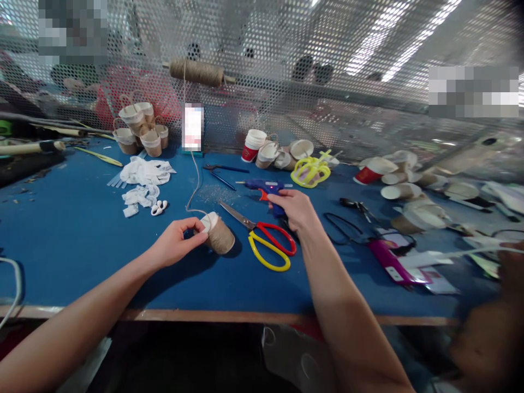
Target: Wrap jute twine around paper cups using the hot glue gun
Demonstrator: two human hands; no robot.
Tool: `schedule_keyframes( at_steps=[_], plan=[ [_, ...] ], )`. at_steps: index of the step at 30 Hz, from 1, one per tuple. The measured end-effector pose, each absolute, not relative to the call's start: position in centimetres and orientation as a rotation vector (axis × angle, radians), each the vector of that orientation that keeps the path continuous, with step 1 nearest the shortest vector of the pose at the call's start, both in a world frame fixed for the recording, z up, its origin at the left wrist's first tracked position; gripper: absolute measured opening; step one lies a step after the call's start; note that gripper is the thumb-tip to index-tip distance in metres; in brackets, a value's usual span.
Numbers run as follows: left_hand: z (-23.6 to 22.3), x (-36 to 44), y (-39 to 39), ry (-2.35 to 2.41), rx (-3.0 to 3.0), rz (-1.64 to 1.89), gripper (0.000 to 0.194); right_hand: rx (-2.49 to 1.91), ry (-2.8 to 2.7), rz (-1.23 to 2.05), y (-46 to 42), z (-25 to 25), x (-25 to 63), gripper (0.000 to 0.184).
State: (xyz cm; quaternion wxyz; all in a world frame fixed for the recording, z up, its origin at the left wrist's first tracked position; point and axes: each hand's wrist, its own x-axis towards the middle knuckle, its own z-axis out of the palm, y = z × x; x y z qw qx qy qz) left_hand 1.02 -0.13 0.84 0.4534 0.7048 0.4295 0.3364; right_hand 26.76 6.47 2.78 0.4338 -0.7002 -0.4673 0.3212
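A small paper cup wrapped in brown twine (221, 237) is tilted on its side above the blue table, its white end toward the left. My left hand (186, 237) pinches it at that white end. A strand of twine (198, 185) runs from the cup up toward the twine spool (196, 72) on the mesh. My right hand (295, 210) is wrapped round the handle of a blue glue gun (268, 186) with an orange trigger, its nozzle pointing left. Between my hands lie large scissors (268, 240) with one red and one yellow handle.
Pliers (223, 173) lie behind the scissors. White lace (146, 172) and cotton-like pieces (159, 207) are at left. Twine-wrapped cups (150, 143) stand stacked behind. A yellow basket-like piece (311, 171), a purple item (395, 262) and more cups are at right, near another person's arm (487, 327).
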Motion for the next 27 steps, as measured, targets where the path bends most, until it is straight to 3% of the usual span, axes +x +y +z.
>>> schedule_keyframes(
  at_steps=[9,13,22,27],
  plan=[
    [0.7,0.9,-0.2,1.061,1.726,0.846,0.017,-1.226,-0.952,1.343,2.8,5.1,25.0,0.025],
    [0.4,0.9,-0.1,1.077,1.673,0.873,0.017,-1.115,-1.135,1.467,1.5,4.6,24.2,0.018],
    [0.1,0.9,0.2,1.089,1.53,0.924,0.016,-1.517,-1.737,1.021,-1.3,4.7,23.0,0.019],
    [0.1,1.0,0.2,1.101,1.511,0.91,0.016,-1.473,-1.954,0.733,-1.4,3.9,23.4,0.016]
  ],
)
